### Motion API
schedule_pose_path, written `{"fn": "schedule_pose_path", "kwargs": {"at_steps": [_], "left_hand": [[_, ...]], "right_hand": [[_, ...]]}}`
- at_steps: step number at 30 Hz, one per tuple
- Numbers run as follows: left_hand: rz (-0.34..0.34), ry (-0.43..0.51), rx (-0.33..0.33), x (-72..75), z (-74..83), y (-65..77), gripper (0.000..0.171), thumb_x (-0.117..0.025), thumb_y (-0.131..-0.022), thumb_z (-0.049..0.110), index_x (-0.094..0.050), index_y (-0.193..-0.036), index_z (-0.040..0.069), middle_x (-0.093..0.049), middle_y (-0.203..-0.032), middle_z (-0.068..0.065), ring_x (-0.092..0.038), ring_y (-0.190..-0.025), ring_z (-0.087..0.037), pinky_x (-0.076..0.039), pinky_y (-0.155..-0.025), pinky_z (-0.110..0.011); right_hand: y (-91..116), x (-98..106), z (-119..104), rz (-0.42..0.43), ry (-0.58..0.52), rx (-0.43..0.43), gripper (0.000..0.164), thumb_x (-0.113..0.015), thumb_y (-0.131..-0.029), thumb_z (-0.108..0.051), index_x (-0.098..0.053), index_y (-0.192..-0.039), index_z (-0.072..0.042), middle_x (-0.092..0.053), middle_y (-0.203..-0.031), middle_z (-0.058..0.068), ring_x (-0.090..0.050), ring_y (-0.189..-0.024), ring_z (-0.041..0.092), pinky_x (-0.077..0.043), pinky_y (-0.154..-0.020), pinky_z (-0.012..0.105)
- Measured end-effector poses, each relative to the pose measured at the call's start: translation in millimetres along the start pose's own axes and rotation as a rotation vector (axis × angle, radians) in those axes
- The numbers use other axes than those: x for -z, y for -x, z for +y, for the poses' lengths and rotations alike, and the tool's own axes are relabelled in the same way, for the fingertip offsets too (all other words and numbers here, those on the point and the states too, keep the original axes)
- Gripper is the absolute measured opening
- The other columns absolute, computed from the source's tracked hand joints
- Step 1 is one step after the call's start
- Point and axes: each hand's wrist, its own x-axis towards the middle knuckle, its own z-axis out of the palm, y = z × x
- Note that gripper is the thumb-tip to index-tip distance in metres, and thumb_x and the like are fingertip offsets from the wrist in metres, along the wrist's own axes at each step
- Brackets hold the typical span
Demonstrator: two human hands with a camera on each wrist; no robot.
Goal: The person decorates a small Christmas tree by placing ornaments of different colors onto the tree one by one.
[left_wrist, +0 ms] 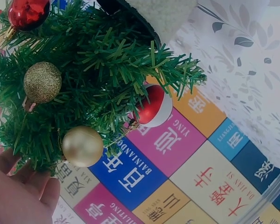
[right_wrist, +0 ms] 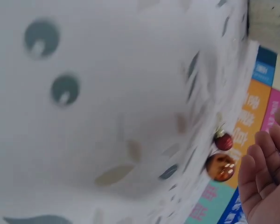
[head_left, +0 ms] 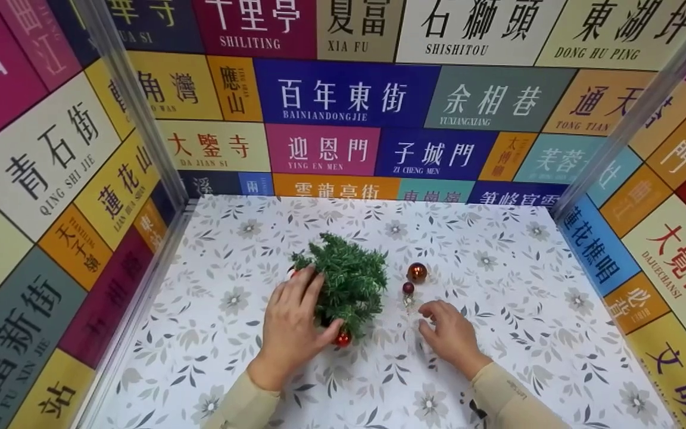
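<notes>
A small green Christmas tree [head_left: 352, 280] is near the middle of the table. My left hand [head_left: 292, 325] grips its left side, fingers on the far branches and thumb near a shiny red bauble [head_left: 342, 338]. In the left wrist view, a glittery gold bauble [left_wrist: 42, 82], a smooth gold bauble [left_wrist: 83, 146] and a red-and-white bauble [left_wrist: 153, 106] hang among the branches. Right of the tree lie a copper-coloured bauble [head_left: 417, 272] and a small dark red bauble [head_left: 408, 288]. Just nearer, my right hand [head_left: 449, 336] hovers with loosely bent fingers, holding nothing visible.
The tabletop has a white leaf-and-flower cover [head_left: 486, 260]. Panels with coloured name blocks [head_left: 346, 92] stand at the back and both sides, joined by clear corner strips [head_left: 140, 107].
</notes>
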Motion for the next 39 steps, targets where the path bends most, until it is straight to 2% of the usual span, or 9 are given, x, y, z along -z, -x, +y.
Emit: {"fn": "schedule_pose_path", "kwargs": {"at_steps": [5, 10, 15, 20, 23, 27, 30, 39], "left_hand": [[-0.006, 0.003, -0.008, 0.3, -1.8, -0.7, 0.084, -0.076, -0.075, 0.057, -0.056, -0.137, 0.004, -0.049, -0.144, -0.019, -0.05, -0.127, -0.033, -0.04, -0.103, -0.049], [-0.001, 0.005, -0.011, 0.0, -3.2, -0.5, 0.084, -0.077, -0.074, 0.056, -0.056, -0.137, 0.005, -0.05, -0.144, -0.019, -0.051, -0.126, -0.032, -0.041, -0.102, -0.048], [-0.014, 0.011, -0.004, 0.6, -4.8, 0.7, 0.083, -0.077, -0.074, 0.056, -0.056, -0.138, 0.007, -0.049, -0.146, -0.017, -0.052, -0.125, -0.031, -0.041, -0.102, -0.046], [-0.04, 0.027, -0.003, 3.5, -6.5, -0.4, 0.084, -0.077, -0.075, 0.056, -0.054, -0.139, 0.007, -0.047, -0.147, -0.016, -0.05, -0.127, -0.03, -0.039, -0.104, -0.046], [-0.057, 0.034, -0.005, 5.1, -8.8, -0.7, 0.084, -0.077, -0.076, 0.056, -0.054, -0.14, 0.007, -0.046, -0.148, -0.015, -0.048, -0.13, -0.03, -0.038, -0.105, -0.047], [-0.082, 0.049, -0.012, 7.2, -11.9, -1.6, 0.084, -0.076, -0.077, 0.055, -0.052, -0.142, 0.008, -0.044, -0.15, -0.015, -0.046, -0.132, -0.03, -0.036, -0.107, -0.047], [-0.095, 0.056, -0.018, 8.5, -14.5, -2.1, 0.084, -0.076, -0.077, 0.054, -0.052, -0.143, 0.008, -0.042, -0.152, -0.015, -0.046, -0.132, -0.029, -0.035, -0.108, -0.047], [-0.112, 0.065, -0.05, 12.2, -24.6, -3.0, 0.081, -0.076, -0.078, 0.049, -0.052, -0.143, 0.007, -0.042, -0.153, -0.013, -0.049, -0.13, -0.029, -0.037, -0.106, -0.046]], "right_hand": [[-11.7, -3.3, 21.6, -0.052, -0.011, -0.026, 0.027, -0.069, -0.088, -0.015, -0.067, -0.114, -0.017, -0.063, -0.105, -0.001, -0.062, -0.091, 0.02, -0.052, -0.073, 0.04], [-28.7, -9.5, 34.5, -0.055, 0.013, 0.022, 0.038, -0.068, -0.088, -0.013, -0.064, -0.126, -0.017, -0.061, -0.117, -0.001, -0.064, -0.095, 0.019, -0.053, -0.075, 0.043], [-46.4, -15.3, 37.6, -0.021, 0.051, 0.087, 0.044, -0.068, -0.088, -0.008, -0.063, -0.132, -0.016, -0.059, -0.128, 0.001, -0.064, -0.1, 0.022, -0.054, -0.074, 0.045], [-56.6, -16.8, 34.5, -0.067, 0.08, 0.124, 0.047, -0.065, -0.09, -0.007, -0.061, -0.136, -0.017, -0.055, -0.138, 0.004, -0.058, -0.117, 0.029, -0.054, -0.08, 0.048], [-60.3, -18.9, 33.7, -0.098, 0.105, 0.139, 0.05, -0.064, -0.09, -0.007, -0.06, -0.139, -0.017, -0.054, -0.141, 0.005, -0.057, -0.118, 0.031, -0.055, -0.076, 0.048], [-63.2, -21.3, 35.4, -0.114, 0.128, 0.163, 0.052, -0.064, -0.089, -0.004, -0.059, -0.14, -0.015, -0.053, -0.143, 0.006, -0.057, -0.117, 0.03, -0.055, -0.075, 0.046], [-64.6, -23.4, 37.4, -0.113, 0.135, 0.179, 0.051, -0.064, -0.088, -0.003, -0.06, -0.138, -0.014, -0.053, -0.142, 0.006, -0.056, -0.12, 0.03, -0.055, -0.08, 0.047], [-64.0, -33.9, 39.7, -0.069, 0.126, 0.229, 0.039, -0.068, -0.089, -0.003, -0.067, -0.127, -0.013, -0.059, -0.134, 0.005, -0.058, -0.118, 0.028, -0.055, -0.085, 0.048]]}}
